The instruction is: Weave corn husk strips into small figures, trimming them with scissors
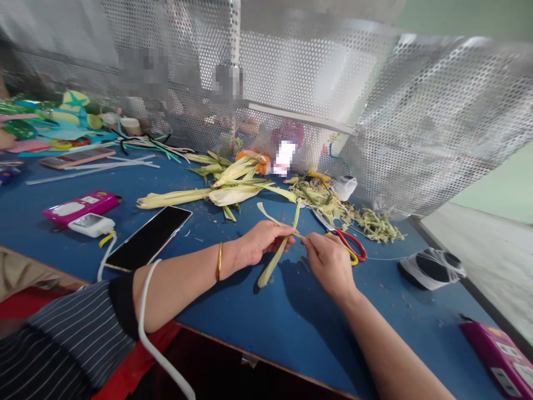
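Observation:
Pale green strips of corn husk [272, 264] cross each other above the blue table, one running up and down, another slanting from upper left toward my right hand. My left hand [268, 241] is closed in a pinch where the strips cross. Close by, my right hand [328, 258] is closed on the end of the slanting strip; its fingertips are partly hidden. Scissors with red and yellow handles [352, 244] lie just beyond my right hand, partly covered by it. Behind both hands rests a pile of whole corn husks [237, 189].
Husk scraps [325, 200] are heaped at the back right, near a thread spool [433, 269]. A black-screened phone [150, 239] and a magenta power strip [83, 208] lie left; another power strip [497, 353] is right. A white cable [145, 322] crosses my left arm. Perforated metal panels [291, 72] stand behind.

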`<move>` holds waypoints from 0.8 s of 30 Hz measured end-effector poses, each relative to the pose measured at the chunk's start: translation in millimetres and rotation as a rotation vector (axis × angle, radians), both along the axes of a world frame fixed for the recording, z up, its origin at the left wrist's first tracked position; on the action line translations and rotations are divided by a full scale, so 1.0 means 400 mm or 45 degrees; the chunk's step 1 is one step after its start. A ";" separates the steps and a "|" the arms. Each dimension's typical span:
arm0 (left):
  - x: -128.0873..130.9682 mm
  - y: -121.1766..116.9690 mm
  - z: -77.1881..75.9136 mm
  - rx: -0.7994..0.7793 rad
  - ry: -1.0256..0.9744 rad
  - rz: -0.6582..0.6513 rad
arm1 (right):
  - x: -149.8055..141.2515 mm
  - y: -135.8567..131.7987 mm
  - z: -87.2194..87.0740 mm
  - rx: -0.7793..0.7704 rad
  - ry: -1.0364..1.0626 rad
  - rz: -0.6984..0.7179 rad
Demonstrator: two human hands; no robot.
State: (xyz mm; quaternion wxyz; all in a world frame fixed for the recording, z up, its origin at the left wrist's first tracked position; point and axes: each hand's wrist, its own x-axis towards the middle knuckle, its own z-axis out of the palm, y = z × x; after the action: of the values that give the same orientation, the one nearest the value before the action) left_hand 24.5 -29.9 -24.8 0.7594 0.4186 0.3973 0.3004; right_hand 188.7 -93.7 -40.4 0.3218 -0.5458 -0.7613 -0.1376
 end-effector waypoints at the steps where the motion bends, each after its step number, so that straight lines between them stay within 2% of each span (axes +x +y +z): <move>1: 0.000 0.000 0.001 -0.001 0.001 -0.001 | 0.001 0.000 0.000 -0.002 0.001 0.001; 15: -0.003 -0.011 0.002 -0.030 0.000 -0.030 | 0.004 0.002 -0.001 -0.007 -0.015 0.015; 24: 0.000 -0.007 -0.002 -0.023 0.017 0.015 | 0.003 0.003 -0.004 -0.011 -0.029 0.033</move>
State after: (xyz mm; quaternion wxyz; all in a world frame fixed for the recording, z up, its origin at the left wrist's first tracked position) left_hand 24.4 -32.6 -25.7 0.7586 0.4114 0.4077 0.2986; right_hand 189.9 -92.4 -41.9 0.3128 -0.5355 -0.7725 -0.1363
